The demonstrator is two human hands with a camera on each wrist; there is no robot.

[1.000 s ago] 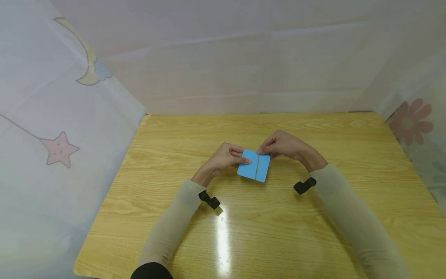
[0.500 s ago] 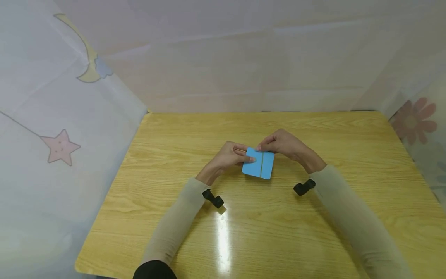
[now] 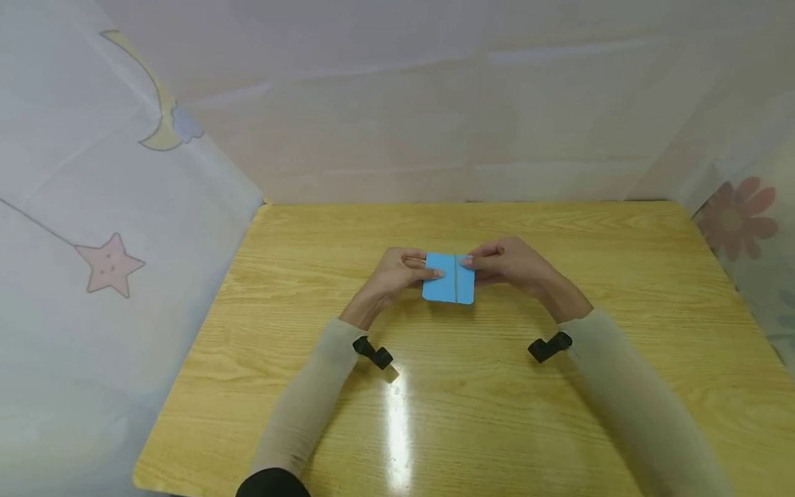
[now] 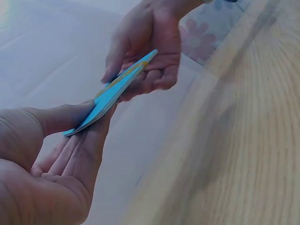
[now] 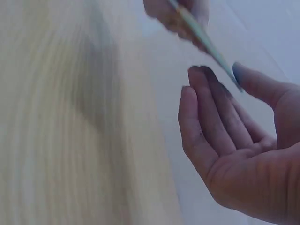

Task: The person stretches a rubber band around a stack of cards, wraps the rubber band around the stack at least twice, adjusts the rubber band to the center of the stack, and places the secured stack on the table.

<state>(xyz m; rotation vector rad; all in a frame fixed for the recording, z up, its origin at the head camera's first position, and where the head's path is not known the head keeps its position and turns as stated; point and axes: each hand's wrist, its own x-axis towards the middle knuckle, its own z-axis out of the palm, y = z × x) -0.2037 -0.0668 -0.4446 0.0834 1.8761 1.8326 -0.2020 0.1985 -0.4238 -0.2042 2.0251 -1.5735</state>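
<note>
A thin square stack of blue cards (image 3: 442,291), with a yellow rubber band (image 3: 456,279) round it, is held up over the table. Several layers show along its edge in the left wrist view. My left hand (image 3: 397,273) pinches its left side, thumb on the blue face and fingers beneath. On the opposite side, my right hand (image 3: 512,262) holds the stack near its upper right corner, thumb tip on the face close to the band. In the right wrist view, that hand's fingers (image 5: 220,112) stretch out under the card edge.
The wooden table (image 3: 472,400) spreads below both hands, with a bright light reflection near its front. Pale printed sheets (image 3: 385,124) stand behind it and at both sides. A black strap piece (image 3: 374,353) sticks out from the left sleeve, another (image 3: 549,346) from the right.
The right hand has shifted from the stack's top edge, by the band, to its right side, thumb now on the face. The stack has turned straighter and moved slightly left and up.
</note>
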